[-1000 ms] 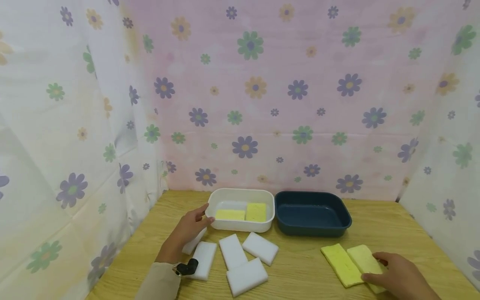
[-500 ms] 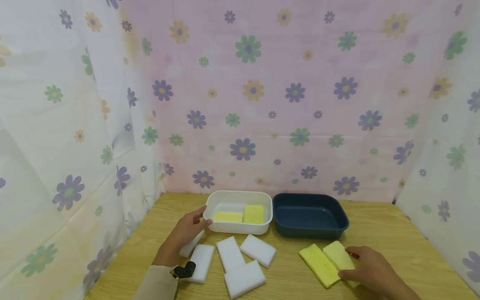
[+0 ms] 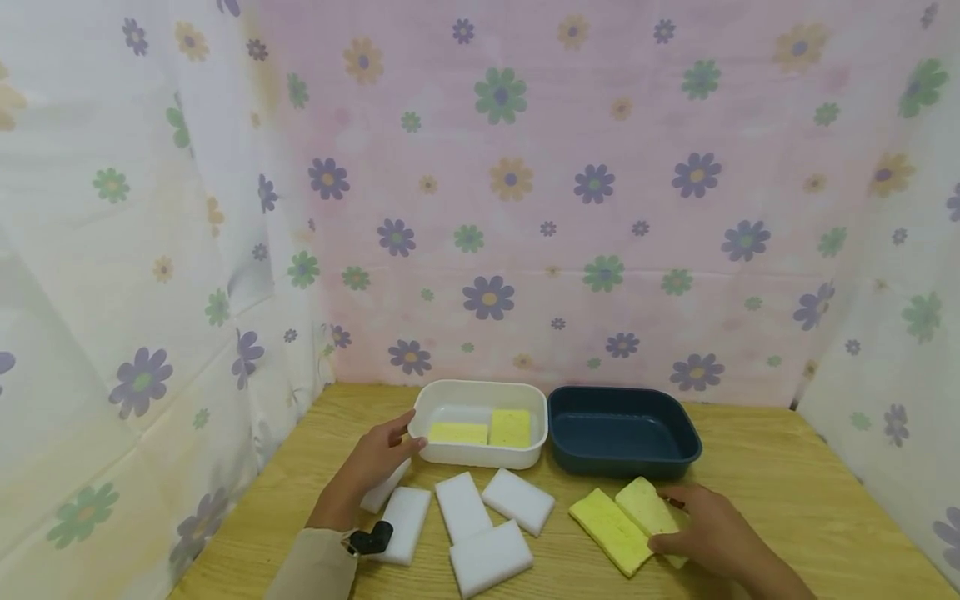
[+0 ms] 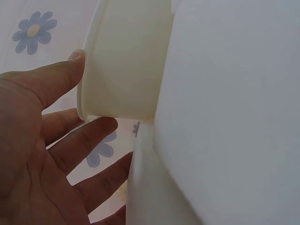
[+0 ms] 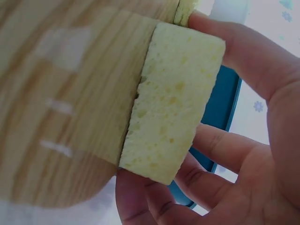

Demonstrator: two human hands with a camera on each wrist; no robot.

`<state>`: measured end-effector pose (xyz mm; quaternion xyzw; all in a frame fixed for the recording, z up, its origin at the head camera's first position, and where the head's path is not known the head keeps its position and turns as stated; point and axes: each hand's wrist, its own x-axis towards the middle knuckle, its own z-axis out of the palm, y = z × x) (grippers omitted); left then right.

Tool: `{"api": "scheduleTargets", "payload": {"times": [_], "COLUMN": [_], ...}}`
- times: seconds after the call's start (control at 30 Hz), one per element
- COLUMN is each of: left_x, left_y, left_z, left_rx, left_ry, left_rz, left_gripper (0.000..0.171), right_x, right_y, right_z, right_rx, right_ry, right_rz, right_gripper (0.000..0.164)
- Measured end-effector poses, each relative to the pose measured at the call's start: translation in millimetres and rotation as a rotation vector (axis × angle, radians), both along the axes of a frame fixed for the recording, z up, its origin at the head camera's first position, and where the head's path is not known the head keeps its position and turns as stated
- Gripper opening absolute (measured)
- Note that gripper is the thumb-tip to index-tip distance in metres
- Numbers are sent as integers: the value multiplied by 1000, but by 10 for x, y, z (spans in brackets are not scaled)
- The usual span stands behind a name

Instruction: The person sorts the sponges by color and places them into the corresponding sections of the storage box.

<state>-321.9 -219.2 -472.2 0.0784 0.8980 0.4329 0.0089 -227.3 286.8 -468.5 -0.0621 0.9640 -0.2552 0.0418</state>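
Observation:
My left hand (image 3: 378, 454) rests against the left end of the white basin (image 3: 480, 456). In the left wrist view its thumb lies at the rim and its fingers (image 4: 79, 145) are extended along the outside. Two yellow sponges (image 3: 512, 427) lie inside that basin. On the table at right, my right hand (image 3: 701, 529) pinches a pale yellow sponge (image 3: 647, 507) between thumb and fingers; the right wrist view shows its porous face (image 5: 173, 103). A brighter yellow sponge (image 3: 611, 532) lies flat right beside it, on its left.
A dark blue basin (image 3: 626, 461) stands against the white basin's right side. Several white sponges (image 3: 491, 558) lie on the wooden table (image 3: 780, 475) in front of the white basin, two overlapping. Flowered cloth (image 3: 487, 208) hangs behind and on both sides.
My right hand has slid left along the table with the pale yellow sponge, and the brighter yellow one has moved left with it. The left hand stays at the white basin.

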Motion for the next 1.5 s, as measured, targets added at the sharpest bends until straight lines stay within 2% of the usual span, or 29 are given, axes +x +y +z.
{"api": "scheduleTargets", "payload": {"times": [0.33,0.5,0.6,0.73,0.8,0.9,1.17,1.3,1.5], "left_x": [2,-2,6,16,18,17,11,6,3], "left_y": [7,8,3,5,11,16,13,11,13], "left_z": [-8,5,13,22,28,33,25,13,27], "left_rx": [-11,-18,-16,-15,-13,-11,-5,-6,-2], "left_ry": [9,9,4,1,2,2,-1,2,-12], "left_rz": [3,5,6,8,5,2,2,1,4], "left_gripper": [73,72,71,72,72,72,71,72,72], "right_x": [-1,9,-5,-34,-41,-38,-14,0,-16], "right_y": [77,126,197,360,437,504,516,532,590], "right_z": [-44,-32,-43,-65,-64,-41,-3,2,-27], "right_rx": [-76,-111,-152,-226,-245,-230,-161,-189,-278], "right_ry": [-39,-38,-53,-110,-138,-156,-181,-200,-203], "right_rz": [2,28,106,256,299,301,242,225,257], "right_gripper": [83,77,75,84,87,82,61,57,50]}}
